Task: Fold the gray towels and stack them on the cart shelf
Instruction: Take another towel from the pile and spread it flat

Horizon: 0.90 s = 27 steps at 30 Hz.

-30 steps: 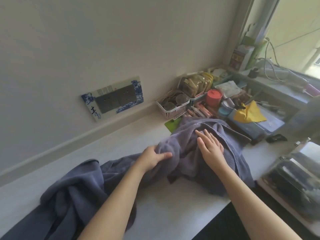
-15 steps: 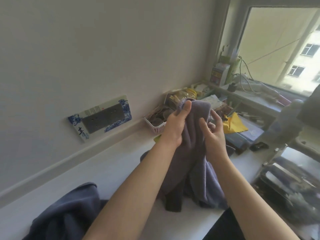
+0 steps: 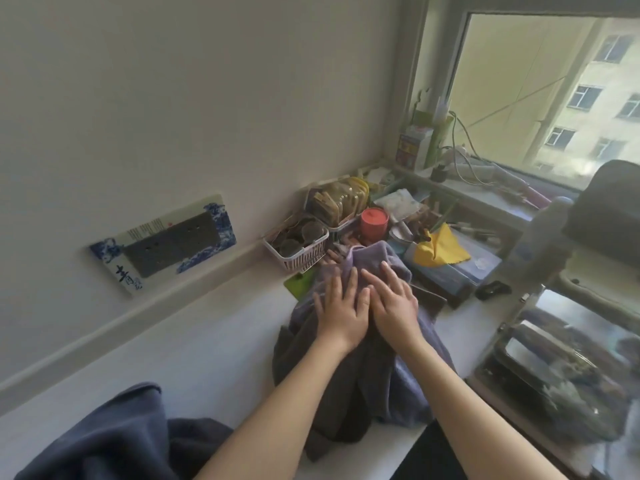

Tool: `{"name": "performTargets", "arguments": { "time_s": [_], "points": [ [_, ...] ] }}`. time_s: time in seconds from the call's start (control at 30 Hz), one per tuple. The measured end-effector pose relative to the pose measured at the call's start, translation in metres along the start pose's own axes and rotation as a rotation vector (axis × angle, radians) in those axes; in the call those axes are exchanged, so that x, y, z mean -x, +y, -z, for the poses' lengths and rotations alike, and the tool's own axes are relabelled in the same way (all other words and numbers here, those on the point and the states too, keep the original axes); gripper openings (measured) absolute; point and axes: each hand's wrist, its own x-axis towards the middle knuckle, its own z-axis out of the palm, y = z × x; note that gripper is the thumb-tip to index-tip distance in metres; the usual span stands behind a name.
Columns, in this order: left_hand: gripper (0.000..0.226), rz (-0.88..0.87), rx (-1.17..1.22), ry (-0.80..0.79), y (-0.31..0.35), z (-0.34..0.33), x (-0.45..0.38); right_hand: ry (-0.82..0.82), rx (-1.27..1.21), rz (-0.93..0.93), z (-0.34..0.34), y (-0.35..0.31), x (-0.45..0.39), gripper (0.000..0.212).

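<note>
A gray towel (image 3: pixel 388 382) lies bunched lengthwise on the white counter (image 3: pixel 207 348), its far end against the clutter. My left hand (image 3: pixel 341 308) and my right hand (image 3: pixel 393 301) lie flat side by side on its far half, fingers straight and pressing the cloth down. A second, darker gray towel (image 3: pixel 114 441) is heaped at the counter's near left corner, apart from both hands.
Beyond the towel stand a white basket (image 3: pixel 298 252), a red jar (image 3: pixel 374 221), a yellow cloth (image 3: pixel 440 247) and boxes. A wall socket plate (image 3: pixel 166 242) sits at the left. A glass-topped cart (image 3: pixel 568 372) stands at the right, below the window.
Half a second ago both hands held the towel up off the counter. It has been lowered back onto the counter, and both hands have gone from gripping to lying flat on it.
</note>
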Motion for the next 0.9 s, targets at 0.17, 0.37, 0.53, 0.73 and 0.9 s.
{"name": "performTargets", "arguments": {
  "time_s": [0.17,0.37,0.53,0.73,0.9],
  "points": [
    [0.050,0.123,0.238,-0.189,-0.033,-0.004,0.005,-0.214,0.180,-0.052,-0.017,0.020,0.011,0.039],
    [0.050,0.071,0.443,-0.037,-0.043,0.034,0.039,-0.005,0.200,0.092,-0.010,-0.021,0.021,0.050],
    [0.051,0.123,0.397,0.167,-0.089,0.078,0.096,-0.025,0.047,0.305,-0.039,-0.075,0.060,0.049],
    [0.044,0.273,0.318,0.419,-0.175,0.115,0.169,-0.214,-0.029,0.417,-0.094,-0.130,0.116,0.052],
    [0.056,0.452,0.126,0.576,-0.247,0.139,0.239,-0.482,-0.045,0.438,-0.144,-0.176,0.172,0.056]
  ]
}}
